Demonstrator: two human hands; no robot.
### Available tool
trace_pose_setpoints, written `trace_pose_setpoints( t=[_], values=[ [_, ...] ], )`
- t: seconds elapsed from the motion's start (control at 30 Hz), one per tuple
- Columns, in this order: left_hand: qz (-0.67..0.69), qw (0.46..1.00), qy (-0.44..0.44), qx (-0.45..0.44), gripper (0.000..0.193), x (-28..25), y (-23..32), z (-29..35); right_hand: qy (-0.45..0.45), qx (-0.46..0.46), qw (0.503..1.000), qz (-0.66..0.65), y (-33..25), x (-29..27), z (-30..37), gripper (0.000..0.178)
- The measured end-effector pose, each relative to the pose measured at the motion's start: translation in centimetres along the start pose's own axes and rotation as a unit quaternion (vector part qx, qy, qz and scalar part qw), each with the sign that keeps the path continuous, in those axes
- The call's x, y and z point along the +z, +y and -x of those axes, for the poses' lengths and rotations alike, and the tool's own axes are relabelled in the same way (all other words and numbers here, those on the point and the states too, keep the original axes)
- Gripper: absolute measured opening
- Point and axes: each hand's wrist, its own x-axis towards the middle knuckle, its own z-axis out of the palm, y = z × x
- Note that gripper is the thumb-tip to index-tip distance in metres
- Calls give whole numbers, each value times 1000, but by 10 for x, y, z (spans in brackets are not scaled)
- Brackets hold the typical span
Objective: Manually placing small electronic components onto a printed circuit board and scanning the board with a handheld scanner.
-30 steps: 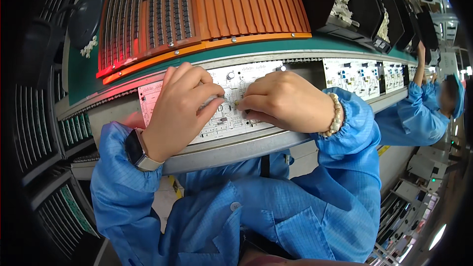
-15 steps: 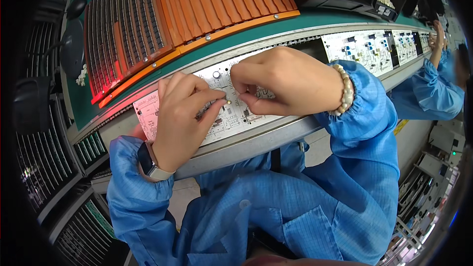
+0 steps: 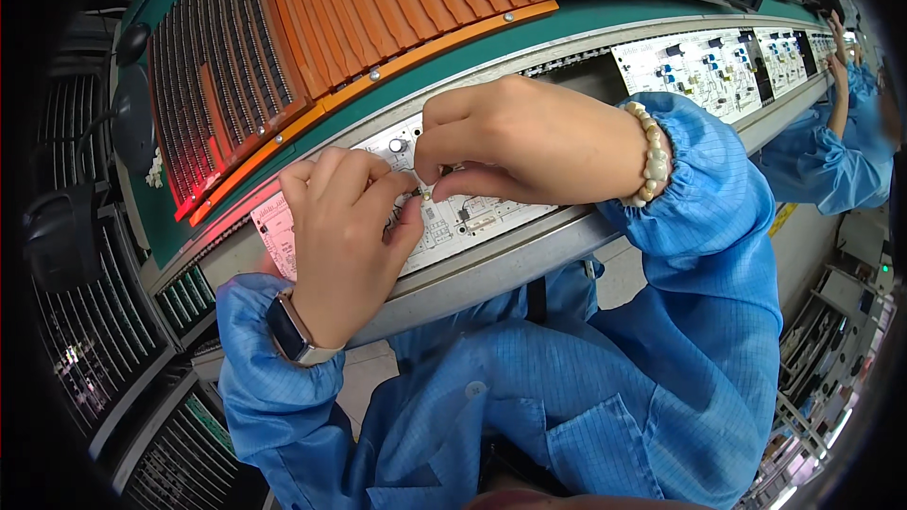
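Printed circuit board (image 3: pixel 447 239) lay along the near conveyor rail (image 3: pixel 491 278), under left hand (image 3: pixel 345 227) and right hand (image 3: pixel 515 139). Both curled in at a small yellowish component (image 3: pixel 426 195); I couldn't tell whether either gripped it. A capacitor (image 3: pixel 398 145) already stood mounted; some printed outlines (image 3: pixel 438 226) seemed unfilled.

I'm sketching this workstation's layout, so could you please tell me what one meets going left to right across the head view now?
Dark oval object, left hand, right hand, beaded bracelet, second white circuit board right of the hands, co-worker's bare forearm.
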Motion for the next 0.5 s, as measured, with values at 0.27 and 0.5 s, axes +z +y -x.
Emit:
trace_pose_setpoints(
  t=[0.27, 0.5],
  values=[
    [-105, 992, -38, 63, 20, -2, 5, 3, -8, 36, 999, -33, 0, -5, -4, 21],
    [-233, 945, -101, 206, 20, 0, 9, 19, 21, 8, 998, -63, 3, -1, -7, 17]
  ],
)
